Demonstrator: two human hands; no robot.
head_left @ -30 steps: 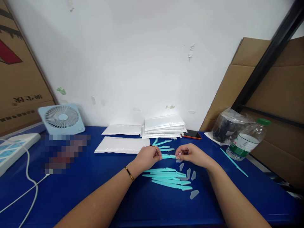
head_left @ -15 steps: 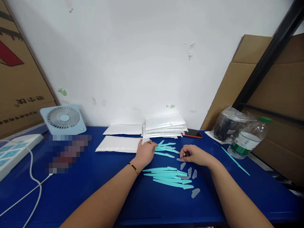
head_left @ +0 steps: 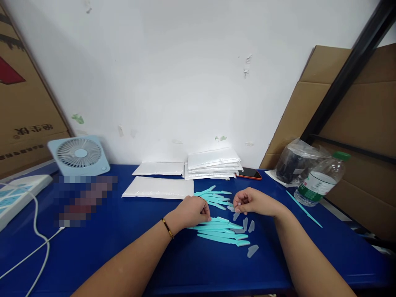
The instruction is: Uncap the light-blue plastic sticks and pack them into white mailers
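Sticks of teal plastic (head_left: 221, 199) lie loosely clustered just in front of the stack of white packets (head_left: 213, 159), and the one held between both hands a second ago seems to have joined them. The left hand (head_left: 193, 212) has come back to a nearer bunch (head_left: 221, 226), farther in front of the stack, so I judge one piece is dealt with and another is being taken up; its fingers gather at the farthest stick there, though I can't tell if they grip. The right hand (head_left: 246, 201), half curled, is beside clear caps (head_left: 251, 226) front-right of the stack; whether it pinches one, I can't tell. Bare blue table (head_left: 173, 268) stretches front-left of the stack to its near edge, while a bottle (head_left: 318, 181), well right of the stack, limits room there.
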